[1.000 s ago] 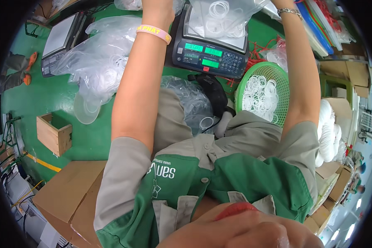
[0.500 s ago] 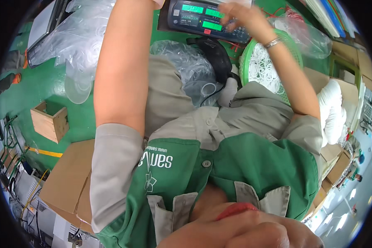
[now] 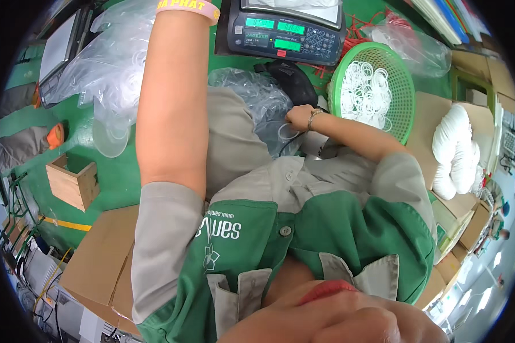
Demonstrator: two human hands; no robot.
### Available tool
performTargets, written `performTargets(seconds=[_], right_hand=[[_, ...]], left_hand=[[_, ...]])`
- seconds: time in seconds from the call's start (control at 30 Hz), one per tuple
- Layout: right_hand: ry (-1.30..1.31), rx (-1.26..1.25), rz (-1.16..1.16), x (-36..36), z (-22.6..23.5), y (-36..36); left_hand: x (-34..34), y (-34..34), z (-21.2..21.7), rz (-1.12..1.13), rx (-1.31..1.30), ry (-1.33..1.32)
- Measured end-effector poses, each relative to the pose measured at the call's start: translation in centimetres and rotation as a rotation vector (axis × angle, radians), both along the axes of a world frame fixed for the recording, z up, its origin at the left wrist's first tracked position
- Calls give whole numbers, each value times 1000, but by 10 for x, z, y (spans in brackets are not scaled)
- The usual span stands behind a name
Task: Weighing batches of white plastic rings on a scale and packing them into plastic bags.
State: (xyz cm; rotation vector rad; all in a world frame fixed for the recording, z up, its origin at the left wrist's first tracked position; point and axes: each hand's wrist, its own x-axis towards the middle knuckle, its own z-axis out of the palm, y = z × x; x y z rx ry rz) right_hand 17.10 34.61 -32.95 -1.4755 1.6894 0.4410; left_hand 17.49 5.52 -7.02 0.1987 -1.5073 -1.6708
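Head view, left to right. Left of frame: small open wooden box [image 3: 71, 184] on the green table [image 3: 114, 183], cardboard carton [image 3: 106, 260] below it at lower left. Upper left: heap of clear plastic bags [image 3: 106, 74] with rings inside, spilling toward the table edge.

Left forearm with a pink-and-yellow wristband [image 3: 187, 8] runs straight up and out of the top edge; the left hand itself is out of frame, so can't tell what it's doing.

Centre top: digital counting scale [image 3: 286, 34] with green displays, something clear on its pan. Below it, a crumpled clear bag [image 3: 252, 94] lies on the lap, next to a black pouch [image 3: 292, 80].

Right hand [image 3: 299, 117] is curled closed at that bag's right edge, pinching what looks like a thin clear ring [image 3: 288, 132], though the fisheye blur makes that hard to confirm.

Right of centre: green mesh basket [image 3: 403, 86] of white rings [image 3: 366, 94], just beside the right wrist. Far right: stack of white rings [image 3: 455, 151] on a carton.

Risks, as I judge them:
- Pinch is light; ring could slip into the lap folds and be lost.
- Elbow or wrist could knock the basket, spilling rings.
- Loose bag could slide off the lap.
- Left arm leaning over the scale could disturb the reading.
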Motion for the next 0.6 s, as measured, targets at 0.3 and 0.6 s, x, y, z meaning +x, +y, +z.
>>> performTargets(seconds=[0.3,0.6], right_hand=[[-522,-977,-779,-116,208,-111],[-826,-1000,-1028,-95,279,-122]], left_hand=[[5,1,-8,-210,-90,-269],[0,19,-5,-251,-153,-314]])
